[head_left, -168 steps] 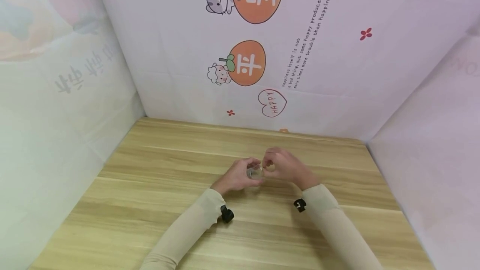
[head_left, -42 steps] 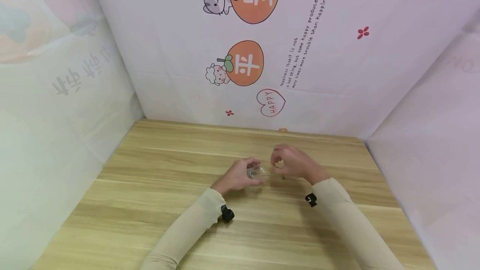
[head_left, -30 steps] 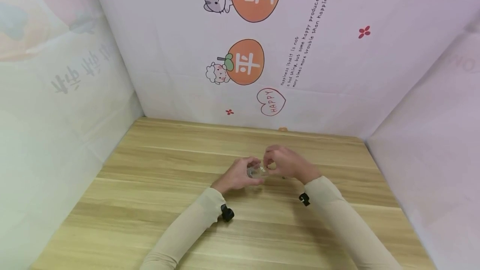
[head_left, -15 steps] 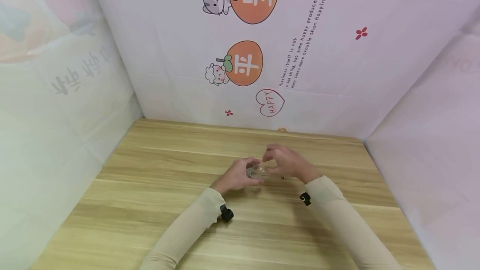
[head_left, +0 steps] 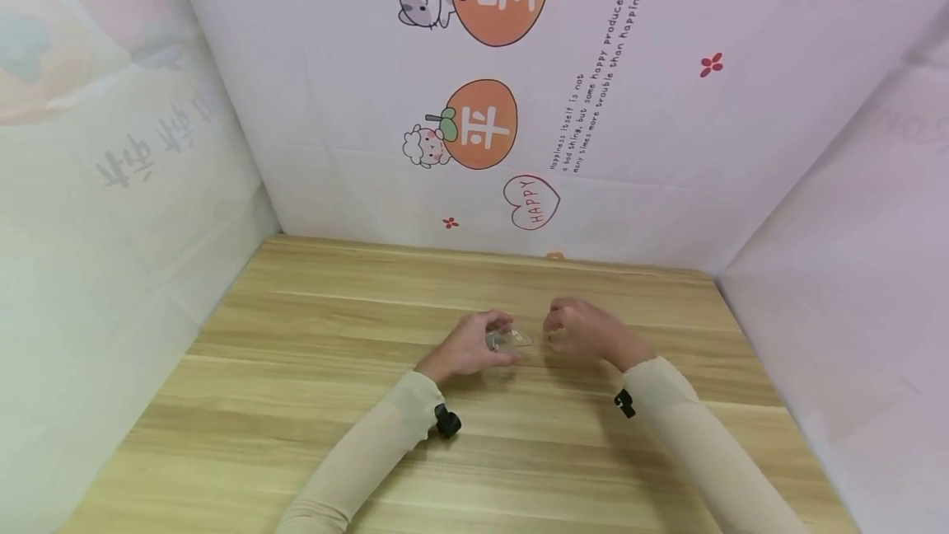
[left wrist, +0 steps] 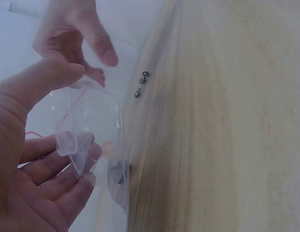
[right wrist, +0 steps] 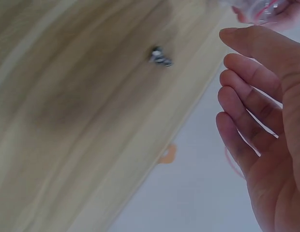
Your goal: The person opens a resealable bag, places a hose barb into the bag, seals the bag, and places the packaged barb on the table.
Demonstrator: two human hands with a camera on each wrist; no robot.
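L hand, ctr of head view, grips clear plastic bag, thumb one side, fingers other; small dark pcs, type unclear, show thru bag's lower part in L wrist view. R hand just right of bag: fingers loosely bent, thumb spread apart, holding nil. Sm. metal screws lie on worktop, upper ctr of L wrist view. Backdrop, upper frame: heart print reads "HAPPY"; slanted txt incl. "Happiness itself is not a bad thing"; orange fruit prints marked "平" and "安".
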